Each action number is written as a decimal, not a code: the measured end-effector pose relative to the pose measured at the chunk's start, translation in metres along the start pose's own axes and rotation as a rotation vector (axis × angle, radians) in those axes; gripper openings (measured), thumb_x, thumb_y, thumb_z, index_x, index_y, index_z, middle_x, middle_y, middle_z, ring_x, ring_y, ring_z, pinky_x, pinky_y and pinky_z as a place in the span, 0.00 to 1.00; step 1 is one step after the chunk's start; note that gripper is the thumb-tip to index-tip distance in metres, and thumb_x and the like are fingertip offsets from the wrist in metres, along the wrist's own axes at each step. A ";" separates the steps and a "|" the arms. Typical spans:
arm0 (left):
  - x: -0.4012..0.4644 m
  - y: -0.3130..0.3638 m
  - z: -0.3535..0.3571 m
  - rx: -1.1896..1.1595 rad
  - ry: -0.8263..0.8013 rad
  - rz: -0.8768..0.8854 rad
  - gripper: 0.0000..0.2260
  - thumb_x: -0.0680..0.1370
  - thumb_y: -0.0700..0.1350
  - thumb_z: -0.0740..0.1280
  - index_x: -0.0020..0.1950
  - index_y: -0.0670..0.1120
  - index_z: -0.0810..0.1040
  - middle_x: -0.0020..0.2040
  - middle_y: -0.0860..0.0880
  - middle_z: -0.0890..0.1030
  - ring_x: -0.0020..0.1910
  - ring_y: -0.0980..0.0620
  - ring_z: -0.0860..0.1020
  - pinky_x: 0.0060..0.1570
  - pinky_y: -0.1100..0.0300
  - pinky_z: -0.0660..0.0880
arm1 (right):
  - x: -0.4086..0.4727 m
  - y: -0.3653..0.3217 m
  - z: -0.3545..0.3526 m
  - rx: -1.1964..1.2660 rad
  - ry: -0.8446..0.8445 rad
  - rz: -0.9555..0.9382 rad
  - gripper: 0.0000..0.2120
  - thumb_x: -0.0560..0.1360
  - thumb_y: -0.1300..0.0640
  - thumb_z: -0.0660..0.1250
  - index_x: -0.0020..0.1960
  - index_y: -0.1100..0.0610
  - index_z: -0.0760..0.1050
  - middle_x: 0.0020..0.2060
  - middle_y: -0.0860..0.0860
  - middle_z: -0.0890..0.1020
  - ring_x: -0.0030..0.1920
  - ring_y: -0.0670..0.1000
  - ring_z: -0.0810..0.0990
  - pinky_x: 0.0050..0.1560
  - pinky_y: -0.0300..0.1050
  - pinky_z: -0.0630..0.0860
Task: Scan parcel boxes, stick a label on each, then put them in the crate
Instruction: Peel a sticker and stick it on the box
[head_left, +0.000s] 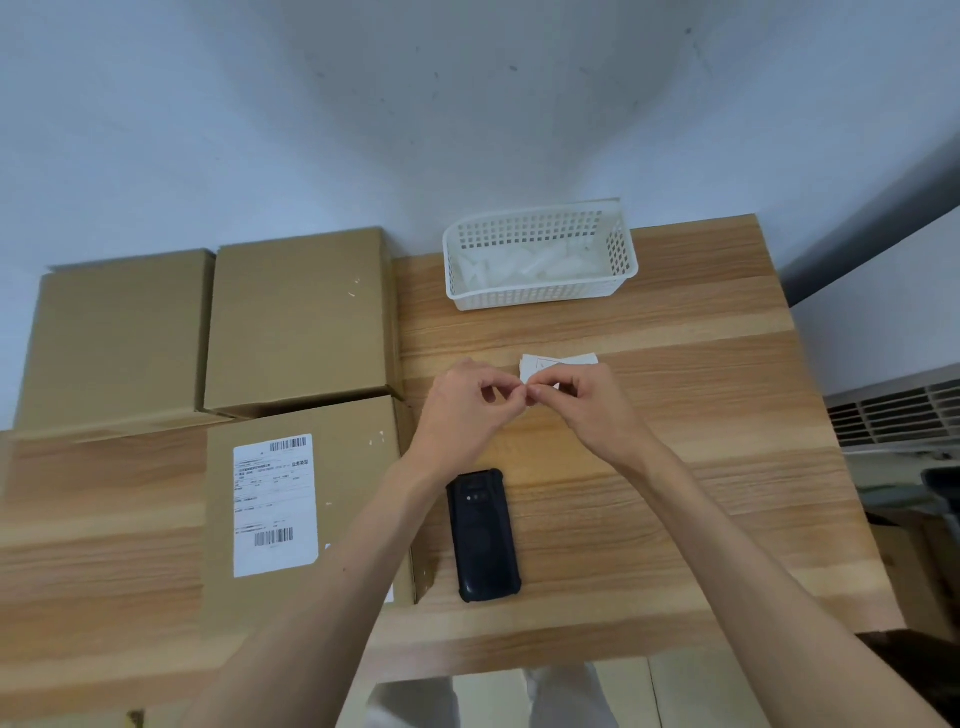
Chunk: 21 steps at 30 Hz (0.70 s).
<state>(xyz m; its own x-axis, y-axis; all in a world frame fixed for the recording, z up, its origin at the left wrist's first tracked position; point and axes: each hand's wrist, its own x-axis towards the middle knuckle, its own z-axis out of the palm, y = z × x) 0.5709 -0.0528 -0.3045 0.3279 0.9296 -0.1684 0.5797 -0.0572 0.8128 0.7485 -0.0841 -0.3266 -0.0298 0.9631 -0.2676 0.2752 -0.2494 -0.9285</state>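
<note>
surface: we see a wood-grain table (675, 493) against a pale wall (467, 104); a vent grille (893, 415) at 3 o'clock.
boxes: three parcel boxes at 9 o'clock; the near box (353, 467) carries a shipping label (274, 504), two plain ones behind it.
scanner: black handheld scanner (485, 535) lies flat at 6 o'clock of the hands, beside the near box.
crate: white perforated basket (540, 296) at 12 o'clock, pale scraps inside, hard to identify.
grip: left hand (462, 410) and right hand (592, 405) both pinch a small white label (540, 366) at table centre, fingertips meeting.
hidden: label print unreadable, its lower edge covered by fingers.
</note>
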 end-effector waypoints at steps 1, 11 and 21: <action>-0.003 0.007 -0.004 0.039 -0.013 0.011 0.05 0.77 0.48 0.72 0.46 0.53 0.88 0.39 0.59 0.83 0.43 0.55 0.76 0.51 0.60 0.73 | -0.003 -0.005 -0.001 -0.015 0.001 -0.005 0.06 0.79 0.58 0.70 0.46 0.54 0.86 0.41 0.47 0.86 0.42 0.50 0.79 0.49 0.51 0.76; -0.032 0.070 -0.028 -0.149 0.021 -0.081 0.05 0.77 0.44 0.72 0.46 0.52 0.89 0.38 0.57 0.85 0.33 0.63 0.73 0.36 0.69 0.71 | -0.037 -0.069 -0.021 -0.058 -0.012 -0.065 0.08 0.79 0.57 0.69 0.44 0.51 0.85 0.39 0.48 0.85 0.31 0.42 0.69 0.38 0.40 0.68; -0.031 0.087 -0.032 -0.164 0.137 -0.050 0.07 0.80 0.45 0.71 0.44 0.50 0.88 0.39 0.58 0.85 0.40 0.64 0.80 0.42 0.70 0.72 | -0.037 -0.097 -0.027 0.016 0.030 -0.052 0.09 0.80 0.53 0.69 0.46 0.57 0.82 0.41 0.49 0.85 0.29 0.46 0.74 0.35 0.43 0.74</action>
<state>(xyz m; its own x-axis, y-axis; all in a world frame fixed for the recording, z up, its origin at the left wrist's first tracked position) 0.5873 -0.0746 -0.2105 0.1908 0.9713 -0.1421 0.4601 0.0394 0.8870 0.7493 -0.0930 -0.2193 -0.0144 0.9773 -0.2114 0.2584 -0.2006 -0.9450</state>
